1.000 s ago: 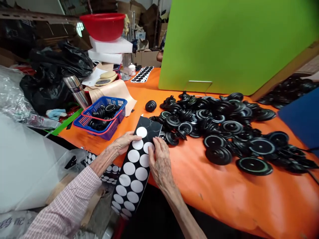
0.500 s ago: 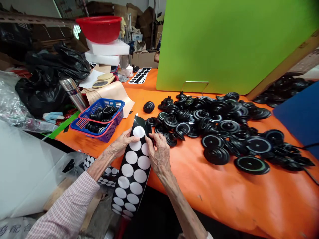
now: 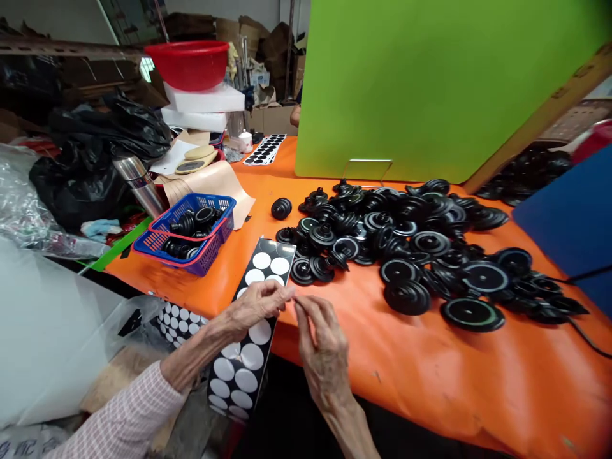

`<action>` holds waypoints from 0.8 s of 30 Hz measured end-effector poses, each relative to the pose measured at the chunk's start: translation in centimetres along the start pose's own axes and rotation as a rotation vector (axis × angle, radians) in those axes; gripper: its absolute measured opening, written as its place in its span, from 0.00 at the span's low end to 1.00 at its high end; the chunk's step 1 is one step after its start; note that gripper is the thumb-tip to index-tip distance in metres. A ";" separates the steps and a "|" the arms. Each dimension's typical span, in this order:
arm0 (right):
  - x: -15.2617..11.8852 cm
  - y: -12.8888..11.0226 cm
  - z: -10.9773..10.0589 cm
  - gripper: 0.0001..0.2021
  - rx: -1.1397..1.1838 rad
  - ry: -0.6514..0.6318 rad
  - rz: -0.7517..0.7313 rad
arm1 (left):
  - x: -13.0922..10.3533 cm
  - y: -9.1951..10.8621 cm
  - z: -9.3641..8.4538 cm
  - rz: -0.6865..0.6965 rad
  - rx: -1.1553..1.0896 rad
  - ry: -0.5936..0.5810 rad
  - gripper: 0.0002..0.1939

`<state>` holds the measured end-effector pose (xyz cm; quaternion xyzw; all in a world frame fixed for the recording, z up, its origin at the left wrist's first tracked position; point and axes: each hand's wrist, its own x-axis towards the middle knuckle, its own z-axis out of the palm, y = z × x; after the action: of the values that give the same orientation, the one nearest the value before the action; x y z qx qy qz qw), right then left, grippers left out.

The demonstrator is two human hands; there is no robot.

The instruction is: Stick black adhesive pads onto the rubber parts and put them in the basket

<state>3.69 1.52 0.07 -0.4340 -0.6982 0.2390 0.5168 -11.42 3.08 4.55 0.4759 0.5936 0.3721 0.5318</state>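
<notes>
My left hand point(image 3: 258, 305) is closed in a pinch above a black sheet of white round stickers point(image 3: 249, 357). My right hand point(image 3: 326, 347) pinches too, its thumb and forefinger meeting the left fingertips over the table edge. Whatever is between the fingertips is too small to make out. The sheet lies with its top end on the orange table point(image 3: 363, 344) and slopes down past the edge; my left hand and wrist cover part of it. Just beyond the hands spreads a heap of black ridged round parts point(image 3: 322, 236), several with pale rings.
A blue and purple basket point(image 3: 203, 255) holds black parts at the left, beside a steel flask point(image 3: 138, 185). One black part point(image 3: 281, 208) stands apart. A green board point(image 3: 406, 89) rises behind the heap; a blue panel point(image 3: 568, 223) is at the right. More sticker sheets point(image 3: 179, 322) hang lower left.
Both hands have left the top of the sticker sheet and come together lower and to the right, fingertips meeting. The sheet's top end, bent up before, now lies flat on the table.
</notes>
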 end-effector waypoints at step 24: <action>-3.8 2.9 -8.9 0.21 0.416 0.237 0.823 | 10.9 3.3 10.7 0.609 0.671 0.021 0.09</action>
<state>13.38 -1.31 -1.04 -0.5861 -0.3419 0.5073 0.5313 -0.07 13.80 2.95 0.7710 0.5195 0.3037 0.2084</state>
